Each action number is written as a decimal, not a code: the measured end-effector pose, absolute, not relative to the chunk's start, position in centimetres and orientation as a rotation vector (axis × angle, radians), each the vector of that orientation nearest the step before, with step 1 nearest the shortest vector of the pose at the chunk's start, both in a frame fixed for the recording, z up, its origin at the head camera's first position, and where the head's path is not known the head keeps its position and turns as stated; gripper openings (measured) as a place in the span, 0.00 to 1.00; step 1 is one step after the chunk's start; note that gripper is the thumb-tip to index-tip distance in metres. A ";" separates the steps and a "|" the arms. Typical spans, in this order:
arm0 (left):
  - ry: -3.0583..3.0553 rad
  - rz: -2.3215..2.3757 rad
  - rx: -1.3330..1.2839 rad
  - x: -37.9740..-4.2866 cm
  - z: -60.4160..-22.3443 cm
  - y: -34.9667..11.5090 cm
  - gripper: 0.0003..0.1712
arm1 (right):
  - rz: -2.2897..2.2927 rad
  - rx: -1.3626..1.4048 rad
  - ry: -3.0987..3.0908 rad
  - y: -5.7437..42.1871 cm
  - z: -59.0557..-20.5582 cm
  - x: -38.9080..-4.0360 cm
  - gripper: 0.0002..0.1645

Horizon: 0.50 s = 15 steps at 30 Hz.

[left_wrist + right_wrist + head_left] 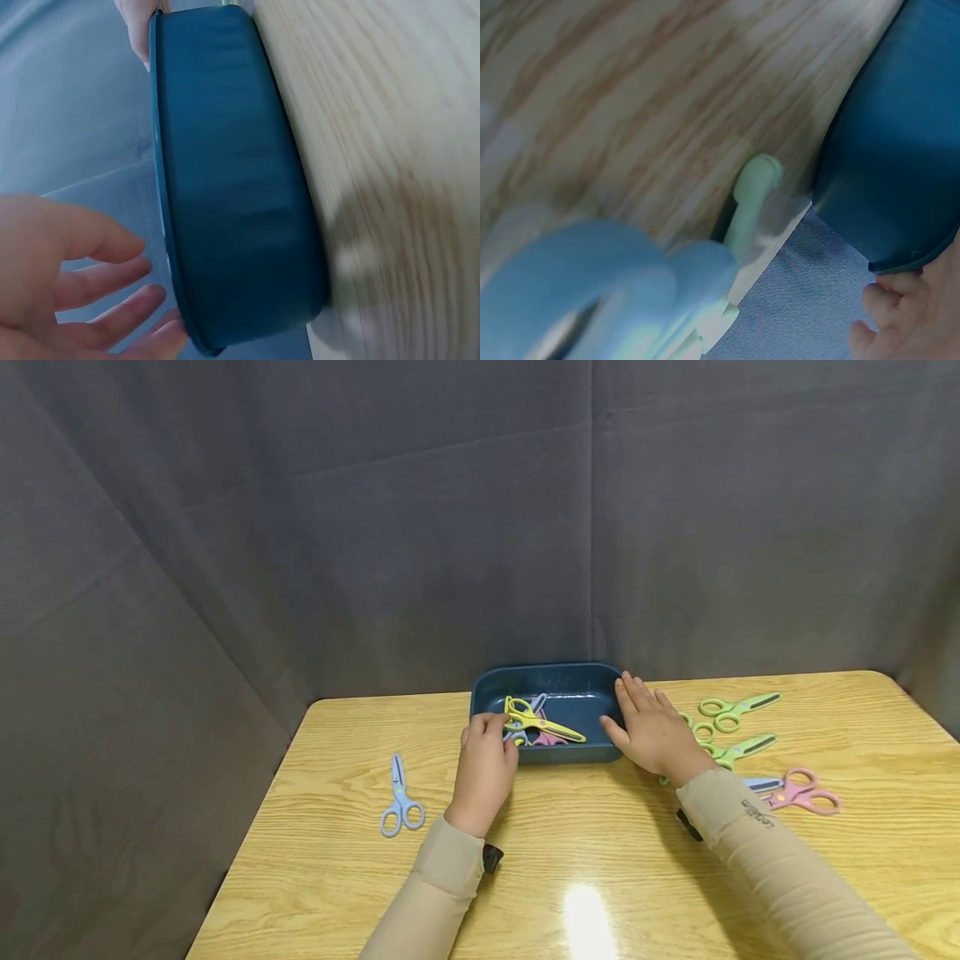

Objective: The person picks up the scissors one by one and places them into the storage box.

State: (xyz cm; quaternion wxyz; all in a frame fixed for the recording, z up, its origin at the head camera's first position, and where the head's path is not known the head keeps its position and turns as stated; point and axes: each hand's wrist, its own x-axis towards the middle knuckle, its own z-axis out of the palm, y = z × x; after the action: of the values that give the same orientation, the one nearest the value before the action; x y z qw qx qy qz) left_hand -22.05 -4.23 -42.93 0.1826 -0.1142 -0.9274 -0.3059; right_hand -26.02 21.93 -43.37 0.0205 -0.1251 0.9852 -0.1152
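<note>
Glossy blue bin (573,753), yellow scissors (542,722) inside — left hand (483,768) loosely spread, right hand (656,732) outstretched.

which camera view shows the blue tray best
The head view: it shows the blue tray from above, with its rim, much of its inside and the scissors in it. The left wrist view shows only its outside, close up; the right wrist view catches just part of its outer wall, cut off at the edge.
</note>
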 end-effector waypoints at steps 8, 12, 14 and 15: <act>-2.644 -0.833 -0.308 -20.8 -43.2 -6.0 0.24 | -0.360 -0.391 3.065 21.9 -43.2 -26.0 0.48; -2.690 -0.816 -0.278 -20.6 -43.1 -6.7 0.28 | -0.357 -0.390 3.069 22.0 -43.2 -26.1 0.48; -2.732 -0.821 -0.255 -20.6 -42.9 -7.0 0.30 | -0.360 -0.390 3.068 22.0 -43.3 -26.2 0.48; -2.758 -0.820 -0.242 -20.6 -42.8 -7.2 0.31 | -0.359 -0.390 3.068 22.0 -43.3 -26.2 0.48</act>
State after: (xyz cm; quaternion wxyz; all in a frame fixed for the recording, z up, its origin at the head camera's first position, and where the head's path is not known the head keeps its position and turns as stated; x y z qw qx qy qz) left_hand -20.63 -7.21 -42.85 0.1269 -0.0833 -0.9474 -0.2817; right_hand -26.22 22.00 -43.28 0.0139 -0.1252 0.9853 -0.1152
